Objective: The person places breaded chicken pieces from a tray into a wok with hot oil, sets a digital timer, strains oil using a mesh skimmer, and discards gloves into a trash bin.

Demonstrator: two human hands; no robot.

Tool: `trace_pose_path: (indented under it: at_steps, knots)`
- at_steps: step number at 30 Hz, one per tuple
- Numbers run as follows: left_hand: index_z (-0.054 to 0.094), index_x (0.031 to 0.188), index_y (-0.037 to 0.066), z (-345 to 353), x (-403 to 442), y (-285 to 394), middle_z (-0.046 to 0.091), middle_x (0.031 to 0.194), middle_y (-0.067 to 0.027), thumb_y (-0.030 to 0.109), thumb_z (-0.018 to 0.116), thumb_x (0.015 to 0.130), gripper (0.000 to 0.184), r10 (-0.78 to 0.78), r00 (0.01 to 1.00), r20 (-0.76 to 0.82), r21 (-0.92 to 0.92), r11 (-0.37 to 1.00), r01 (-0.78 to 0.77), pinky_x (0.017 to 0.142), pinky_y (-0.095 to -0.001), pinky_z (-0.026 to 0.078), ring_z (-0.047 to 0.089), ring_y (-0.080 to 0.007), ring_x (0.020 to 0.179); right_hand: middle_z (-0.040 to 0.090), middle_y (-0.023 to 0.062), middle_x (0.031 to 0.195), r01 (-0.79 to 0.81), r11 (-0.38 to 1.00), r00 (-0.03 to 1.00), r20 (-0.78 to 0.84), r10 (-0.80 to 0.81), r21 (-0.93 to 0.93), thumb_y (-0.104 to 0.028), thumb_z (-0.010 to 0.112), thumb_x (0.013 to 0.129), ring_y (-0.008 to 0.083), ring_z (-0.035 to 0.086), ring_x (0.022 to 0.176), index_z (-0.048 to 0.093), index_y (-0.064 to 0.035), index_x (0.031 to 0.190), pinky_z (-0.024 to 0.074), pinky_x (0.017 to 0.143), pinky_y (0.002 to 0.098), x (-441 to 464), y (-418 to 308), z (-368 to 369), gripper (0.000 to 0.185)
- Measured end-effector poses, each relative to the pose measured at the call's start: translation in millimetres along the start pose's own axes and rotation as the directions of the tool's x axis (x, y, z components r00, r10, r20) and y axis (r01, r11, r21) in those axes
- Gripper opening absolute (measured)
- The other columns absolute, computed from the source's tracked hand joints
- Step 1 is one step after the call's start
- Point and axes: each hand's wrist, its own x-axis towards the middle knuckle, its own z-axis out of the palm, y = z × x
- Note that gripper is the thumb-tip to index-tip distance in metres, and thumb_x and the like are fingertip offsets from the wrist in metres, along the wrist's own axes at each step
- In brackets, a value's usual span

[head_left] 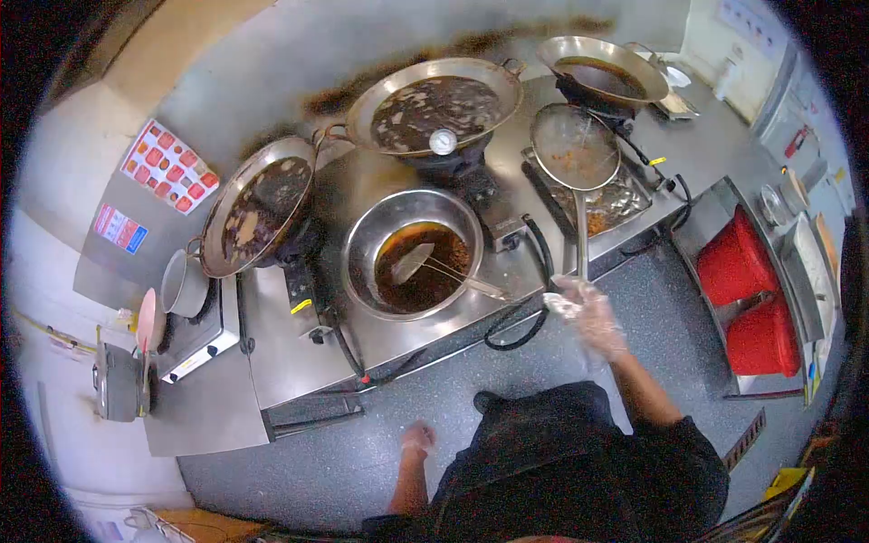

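My right hand (593, 319), in a clear plastic glove, closes at the lower end of a long-handled mesh skimmer (577, 149). Brown crumbs lie in its mesh, which is over a foil-lined tray (625, 210). A small white patch shows by the fingers; I cannot make out what it is. My left hand (417, 440), also gloved, hangs low over the floor, away from the counter, its fingers too small to read. Between the hands and the back woks, a steel bowl (362, 237) holds dark brown liquid and a spatula-like utensil (414, 263) with a long handle.
Woks of dark liquid stand on burners at left (215, 237), centre (359, 113) and right (554, 47); a round thermometer (443, 141) is on the centre one's rim. Black hoses (539, 249) loop along the counter front. Red tubs (738, 258) stand at right, a grey pot (185, 288) at left.
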Motion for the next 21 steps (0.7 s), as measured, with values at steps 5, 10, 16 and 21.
trace_pose_path:
  at_steps: [5, 10, 16, 21]
  knots:
    - [0.057, 0.082, 0.009, 12, 33, 102, 0.057, 0.074, -0.0043, 0.018, 0.053, 0.082, 0.01, 0.07, 0.989, 0.13, 0.188, 0.978, -0.094, 0.057, -0.0345, 0.046, 0.055, -0.0192, 0.072, 0.059, 0.0056, 0.08, -0.244, 0.791, 0.964, 0.05, 0.262, 0.561, -0.028, 0.063, 0.08, 0.0126, 0.056, 0.06, 0.056, -0.009, 0.11, 0.0456, 0.048, 0.0226, -61, 11, -114, 0.037]
    - [0.06, 0.084, 0.007, 90, 103, 183, 0.06, 0.076, -0.0096, 0.022, 0.05, 0.081, 0.019, 0.001, 0.924, 0.382, -0.593, 0.767, 0.244, 0.064, -0.0381, 0.049, 0.057, -0.0235, 0.072, 0.058, 0.0078, 0.081, 0.015, 0.41, 0.9, -0.19, 0.391, 0.912, -0.022, 0.055, 0.085, 0.0144, 0.056, 0.057, 0.055, -0.0094, 0.107, 0.0475, 0.046, 0.0224, -162, 76, -244, 0.025]
    - [0.06, 0.083, 0.007, 195, 149, 329, 0.059, 0.074, -0.0094, 0.022, 0.051, 0.081, 0.017, -0.06, 0.803, 0.593, -0.305, 0.906, 0.293, 0.06, -0.0385, 0.048, 0.056, -0.0231, 0.068, 0.059, 0.0105, 0.092, 0.476, 0.272, 0.678, -0.546, 0.492, 0.836, -0.02, 0.048, 0.088, 0.0163, 0.058, 0.061, 0.053, -0.0022, 0.11, 0.0511, 0.05, 0.0244, -331, 152, -389, 0.029]
    - [0.059, 0.082, 0.007, 284, 159, 432, 0.058, 0.073, -0.0092, 0.021, 0.051, 0.081, 0.017, -0.056, 0.766, 0.641, -0.109, 0.981, 0.162, 0.057, -0.0388, 0.047, 0.056, -0.0228, 0.065, 0.062, 0.0088, 0.087, 0.746, 0.322, 0.271, -0.708, 0.652, 0.583, -0.023, 0.049, 0.088, 0.017, 0.059, 0.059, 0.053, 0.0023, 0.112, 0.0525, 0.052, 0.0257, -437, 174, -453, 0.035]
